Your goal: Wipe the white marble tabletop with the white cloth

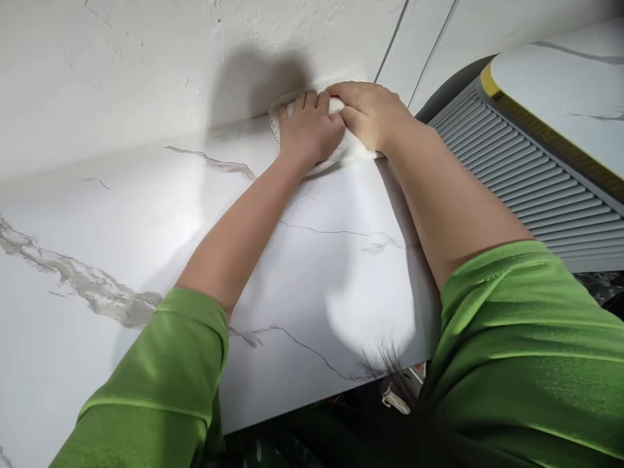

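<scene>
A white cloth [337, 154] lies bunched on the white marble-patterned tabletop [302, 273], close against the wall at the table's far right corner. My left hand [312, 130] is on top of the cloth, its fingers bent over it and pointing towards the wall. Just to the right, my right hand [375, 117] grips the cloth's right part, with the fingers curled over the far side. The two hands nearly touch at the thumbs. Parts of the cloth beneath both palms are hidden.
A rough white wall [121, 78] runs along the table's far edge. Beyond the right edge stands a grey ribbed cabinet or counter [531, 175] with a marble-patterned top and gold trim. Dark, cluttered floor shows below the near edge.
</scene>
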Motion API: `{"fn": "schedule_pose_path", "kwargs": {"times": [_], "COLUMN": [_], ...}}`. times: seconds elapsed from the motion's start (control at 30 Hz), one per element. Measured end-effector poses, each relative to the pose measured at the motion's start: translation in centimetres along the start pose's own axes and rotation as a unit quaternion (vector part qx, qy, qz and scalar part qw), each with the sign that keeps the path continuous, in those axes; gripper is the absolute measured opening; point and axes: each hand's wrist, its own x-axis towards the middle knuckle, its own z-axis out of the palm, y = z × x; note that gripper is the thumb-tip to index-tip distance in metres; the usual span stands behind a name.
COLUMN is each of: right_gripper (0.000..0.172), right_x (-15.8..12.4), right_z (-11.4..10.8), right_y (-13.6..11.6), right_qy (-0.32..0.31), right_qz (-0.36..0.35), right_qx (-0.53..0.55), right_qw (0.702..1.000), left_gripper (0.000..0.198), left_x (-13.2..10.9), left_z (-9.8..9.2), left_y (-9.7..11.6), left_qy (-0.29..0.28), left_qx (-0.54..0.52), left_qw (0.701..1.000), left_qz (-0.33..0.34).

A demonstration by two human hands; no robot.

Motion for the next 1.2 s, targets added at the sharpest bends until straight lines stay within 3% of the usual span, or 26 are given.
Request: {"fn": "schedule_pose_path", "kwargs": {"times": [0.33,0.57,0.77,1.07,1.2], "right_gripper": [0.053,0.053,0.057,0.058,0.057], "right_x": [-1.1,-3.2,-8.9,-21.6,-24.6], "right_z": [0.7,2.7,2.7,1.8,2.0], "right_y": [-0.2,0.3,-4.4,-13.5,-15.4], "right_qy": [0.033,0.056,0.069,0.076,0.093], "right_qz": [-0.008,-0.089,-0.106,-0.128,-0.142], "right_qx": [0.001,-0.006,-0.015,-0.015,-0.018], "right_qw": [0.999,0.994,0.992,0.989,0.985], "left_gripper": [0.053,0.054,0.058,0.06,0.061], "left_x": [-2.2,-6.1,-12.8,-26.6,-29.9], "left_z": [-1.0,-1.6,-2.8,-4.7,-5.0], "left_y": [0.1,-0.4,-1.0,-2.2,-2.5], "left_qy": [-0.015,-0.021,-0.036,-0.063,-0.071], "left_qx": [0.035,0.05,0.087,0.11,0.117], "left_qw": [0.999,0.998,0.995,0.989,0.986], "left_qz": [0.013,0.022,0.036,0.082,0.092]}}
